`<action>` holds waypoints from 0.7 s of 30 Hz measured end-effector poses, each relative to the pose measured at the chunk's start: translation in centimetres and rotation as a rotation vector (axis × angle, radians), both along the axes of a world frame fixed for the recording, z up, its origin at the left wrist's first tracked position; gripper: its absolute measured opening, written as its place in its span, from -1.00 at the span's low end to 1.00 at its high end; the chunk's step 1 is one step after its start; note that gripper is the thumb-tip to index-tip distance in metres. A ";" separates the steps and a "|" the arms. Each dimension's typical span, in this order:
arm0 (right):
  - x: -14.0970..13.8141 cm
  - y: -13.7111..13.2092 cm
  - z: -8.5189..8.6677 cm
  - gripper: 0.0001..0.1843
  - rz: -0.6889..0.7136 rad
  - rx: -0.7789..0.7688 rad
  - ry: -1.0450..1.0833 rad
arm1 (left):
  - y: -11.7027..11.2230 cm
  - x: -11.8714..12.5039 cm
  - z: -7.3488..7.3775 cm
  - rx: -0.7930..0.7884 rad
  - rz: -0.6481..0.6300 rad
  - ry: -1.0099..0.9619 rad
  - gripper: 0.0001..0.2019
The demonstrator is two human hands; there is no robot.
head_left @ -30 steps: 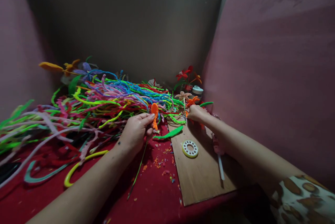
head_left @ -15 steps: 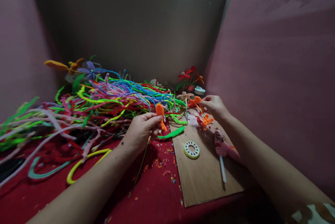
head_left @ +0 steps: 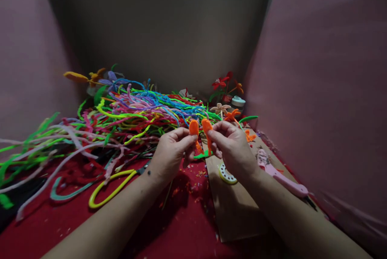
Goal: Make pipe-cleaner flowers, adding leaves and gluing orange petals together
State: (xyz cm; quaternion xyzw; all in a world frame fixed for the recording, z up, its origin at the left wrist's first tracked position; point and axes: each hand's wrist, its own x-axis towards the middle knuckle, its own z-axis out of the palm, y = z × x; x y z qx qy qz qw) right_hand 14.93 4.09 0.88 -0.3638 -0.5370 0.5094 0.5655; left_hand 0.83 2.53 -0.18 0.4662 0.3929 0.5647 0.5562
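My left hand [head_left: 172, 152] pinches an orange fuzzy petal [head_left: 194, 127] between thumb and fingers, its rounded end pointing up. Close beside it, my right hand [head_left: 236, 148] is closed on a second orange fuzzy petal [head_left: 206, 125], also upright; a narrow gap separates the two. Below the fingertips lies a green fuzzy leaf [head_left: 202, 155], partly covered by the hands. Just beyond my right hand is an orange pipe-cleaner flower [head_left: 232, 115] with a green leaf on its stem. A pale yellow-edged tape roll [head_left: 224, 173] is partly hidden under my right hand.
A large heap of coloured pipe cleaners [head_left: 142, 109] fills the left and back. Yellow-handled scissors [head_left: 93, 196] lie near my left wrist. On the right, a pink glue gun [head_left: 286, 180] rests by the wooden board [head_left: 238, 220]. Red flowers [head_left: 220, 82] stand behind.
My right hand has come left from the orange flowers to beside my left hand, now with an orange petal in it. My left hand keeps its petal. The view has shifted slightly.
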 end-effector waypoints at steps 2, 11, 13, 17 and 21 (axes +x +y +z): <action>0.0 0.0 -0.4 -0.81 -0.003 0.003 -0.019 | -0.1 0.1 0.1 -0.004 -0.003 0.029 -0.88; 0.4 0.1 -1.0 -0.82 -0.047 0.069 -0.140 | -0.4 0.3 0.2 -0.009 0.022 0.186 -0.89; 0.5 0.0 -0.9 -0.82 -0.052 0.074 -0.155 | -0.4 0.3 0.2 -0.009 0.024 0.204 -0.88; 0.5 -0.1 -0.8 -0.82 -0.060 0.084 -0.183 | -0.4 0.3 0.2 -0.014 0.031 0.216 -0.88; 0.4 -0.1 -1.0 -0.83 -0.064 0.088 -0.214 | -0.5 0.4 0.4 -0.040 0.044 0.208 -0.89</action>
